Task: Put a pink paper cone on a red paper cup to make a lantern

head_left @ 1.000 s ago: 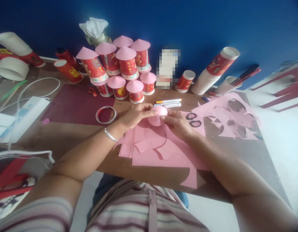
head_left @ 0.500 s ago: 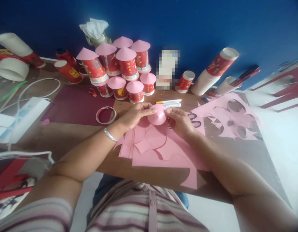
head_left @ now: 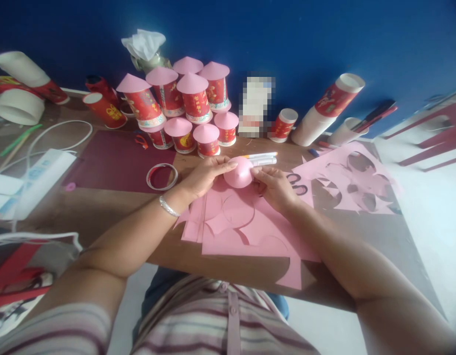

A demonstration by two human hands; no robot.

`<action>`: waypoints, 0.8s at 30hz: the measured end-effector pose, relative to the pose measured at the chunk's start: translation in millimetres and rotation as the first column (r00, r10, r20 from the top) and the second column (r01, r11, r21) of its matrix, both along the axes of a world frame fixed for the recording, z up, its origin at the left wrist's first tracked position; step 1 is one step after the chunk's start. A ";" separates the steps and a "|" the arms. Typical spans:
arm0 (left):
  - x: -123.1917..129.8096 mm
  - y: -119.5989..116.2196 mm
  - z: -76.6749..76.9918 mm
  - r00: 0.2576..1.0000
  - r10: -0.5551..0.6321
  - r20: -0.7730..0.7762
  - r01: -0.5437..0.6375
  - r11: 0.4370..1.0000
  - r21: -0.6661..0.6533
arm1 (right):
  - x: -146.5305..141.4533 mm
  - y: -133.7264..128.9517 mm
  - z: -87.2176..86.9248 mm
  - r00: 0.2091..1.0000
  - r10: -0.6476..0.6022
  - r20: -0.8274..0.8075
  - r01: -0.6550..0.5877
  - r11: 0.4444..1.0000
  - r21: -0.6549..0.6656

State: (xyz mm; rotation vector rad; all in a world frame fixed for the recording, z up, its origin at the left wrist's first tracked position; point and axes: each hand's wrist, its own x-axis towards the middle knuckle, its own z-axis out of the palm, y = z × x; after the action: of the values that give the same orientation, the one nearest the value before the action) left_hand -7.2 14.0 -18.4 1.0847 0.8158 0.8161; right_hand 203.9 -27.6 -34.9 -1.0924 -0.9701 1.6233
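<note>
A small pink paper cone [head_left: 238, 173] is held between my two hands above the table. My left hand [head_left: 207, 176] pinches its left edge, thumb on top. On the opposite edge, my right hand [head_left: 274, 185] grips with thumb and fingers; the fingers under the cone are hidden. Beneath them lie pink paper sheets [head_left: 250, 246] with circles drawn and cut out. Scissors [head_left: 298, 185] rest just right of my right hand, their handles showing. Two pens [head_left: 263, 159] lie just beyond the cone.
Several red paper cups with pink cone roofs [head_left: 192, 101] stand at the back. Left of my hands are a tape roll [head_left: 161, 176] and a dark red sheet [head_left: 117, 165]. Cut pink scraps [head_left: 361, 182] and stacked cups [head_left: 326, 111] are at the right. A white cable [head_left: 28, 158] runs on the left.
The cone has shifted slightly left and away from me, and both hands still hold it. Everything else on the table looks the same.
</note>
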 end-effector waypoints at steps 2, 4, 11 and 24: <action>0.5 -0.2 1.5 1.000 0.004 0.009 -0.004 1.000 0.012 | 1.7 -0.2 2.0 1.000 0.004 0.008 -0.004 1.000 -0.013; 0.9 -0.5 3.1 1.000 0.016 0.015 -0.016 1.000 0.019 | 2.0 0.2 3.6 1.000 -0.001 0.008 0.001 1.000 -0.006; -0.1 1.9 -0.6 0.999 0.047 -0.023 -0.046 0.999 0.018 | -1.6 2.2 7.2 0.999 -0.023 0.027 0.022 1.000 0.012; 1.1 3.1 2.4 0.998 0.063 0.008 -0.062 0.996 -0.061 | 0.7 4.5 2.2 0.999 -0.014 0.037 0.014 1.000 -0.002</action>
State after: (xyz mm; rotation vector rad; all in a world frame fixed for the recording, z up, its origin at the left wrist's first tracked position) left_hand -6.1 17.1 -16.0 1.0053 0.8646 0.8429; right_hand 204.6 -23.1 -32.7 -1.1320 -0.9836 1.5982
